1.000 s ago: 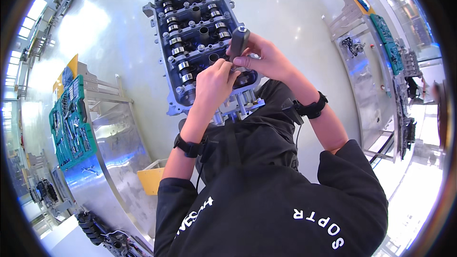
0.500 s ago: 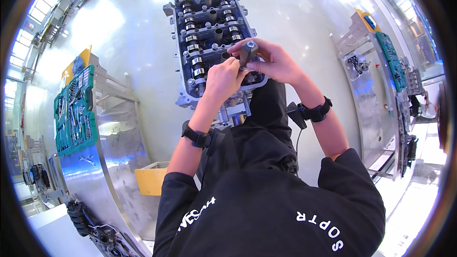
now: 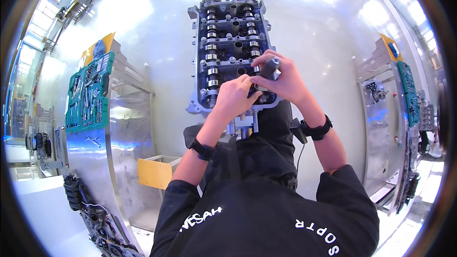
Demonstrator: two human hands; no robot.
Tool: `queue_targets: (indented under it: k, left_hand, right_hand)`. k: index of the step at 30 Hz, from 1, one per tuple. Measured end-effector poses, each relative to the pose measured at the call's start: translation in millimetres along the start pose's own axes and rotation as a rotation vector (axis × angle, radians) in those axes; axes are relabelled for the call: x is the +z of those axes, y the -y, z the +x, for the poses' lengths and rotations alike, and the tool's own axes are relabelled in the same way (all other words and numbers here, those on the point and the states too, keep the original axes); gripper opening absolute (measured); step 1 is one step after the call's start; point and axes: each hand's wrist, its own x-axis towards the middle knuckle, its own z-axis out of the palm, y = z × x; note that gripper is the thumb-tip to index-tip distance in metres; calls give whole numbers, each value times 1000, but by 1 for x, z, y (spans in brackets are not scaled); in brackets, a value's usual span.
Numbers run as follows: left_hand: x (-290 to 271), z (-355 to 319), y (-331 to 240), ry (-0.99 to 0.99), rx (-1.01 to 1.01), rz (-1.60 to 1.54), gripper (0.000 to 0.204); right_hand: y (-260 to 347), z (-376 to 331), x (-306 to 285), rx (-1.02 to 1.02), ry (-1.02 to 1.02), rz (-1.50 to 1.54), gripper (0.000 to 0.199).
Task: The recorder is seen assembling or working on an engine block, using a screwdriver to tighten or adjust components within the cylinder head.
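A grey engine cylinder head [image 3: 196, 62] with two rows of shiny camshaft lobes stands in front of me. Over its near right part, my right hand [image 3: 284, 82] is closed around a socket driver [image 3: 269, 68] with a thick dark grey handle. The handle's end tilts up toward me, while its lower end is hidden among my fingers. My left hand [image 3: 233, 98] meets it from the left, index finger and thumb curled round a small dark gap near the driver's lower end. What those fingers pinch is hidden.
On the left, a metal bench [image 3: 88, 162] carries an open green socket set [image 3: 88, 93] and a small wrench [image 3: 93, 141]. Dark engine parts [image 3: 102, 221] lie nearer. A yellow-topped stool [image 3: 154, 173] stands beside it. At right, another bench [image 3: 376, 114] holds a second green tool case [image 3: 408, 90].
The whole view has shifted, so the cylinder head sits further right. My right hand has tilted the driver's handle rightward; my left thumb now stands further from the index finger.
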Motion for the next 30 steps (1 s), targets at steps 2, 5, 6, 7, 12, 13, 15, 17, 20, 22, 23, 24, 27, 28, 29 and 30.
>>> queue_targets:
  k: [2,5,6,7,12,13,15,17,20,22,23,24,27,28,29,30]
  left_hand:
    - [2,-4,3,-27,-14,-12,27]
    - [9,1,3,-30,116,-61,21]
    - [14,3,1,-7,87,-38,17]
    - [18,4,-2,21,57,-20,14]
    - [0,-5,-1,9,34,13,36]
    - [1,-5,2,23,16,22,36]
    - [3,-10,6,2,8,39,35]
    - [4,-6,3,-1,34,27,31]
    - [6,-4,1,-26,37,10,29]
    - [7,-5,1,-43,35,-17,31]
    - [7,-6,2,-50,25,-1,31]
    - [7,-8,2,-57,26,2,31]
    - [11,-10,8,-79,20,3,31]
    - [16,-9,13,-88,29,-26,30]
    - [15,-6,6,-79,53,-9,29]
    - [15,-3,0,-48,54,29,24]
  right_hand:
    - [-7,2,8,-21,-13,59,35]
    - [-4,-4,-2,33,94,55,42]
    - [-3,-9,-7,50,100,155,44]
    - [-3,-14,-10,74,105,253,46]
    - [-5,-14,-8,216,220,512,48]
    - [-5,-9,-8,204,236,525,48]
    - [-3,-1,-7,112,270,321,46]
    - [-5,-1,-10,101,226,248,46]
    - [-11,-3,-9,117,155,136,58]
    - [-8,-3,-5,101,119,110,60]
    - [-7,-3,-3,98,78,76,61]
    - [-14,-3,2,59,42,34,65]
    - [-20,1,8,97,52,-37,66]
    - [-22,4,9,136,71,-46,65]
    - [-22,1,2,106,44,-14,65]
    - [-23,0,-4,139,95,108,64]
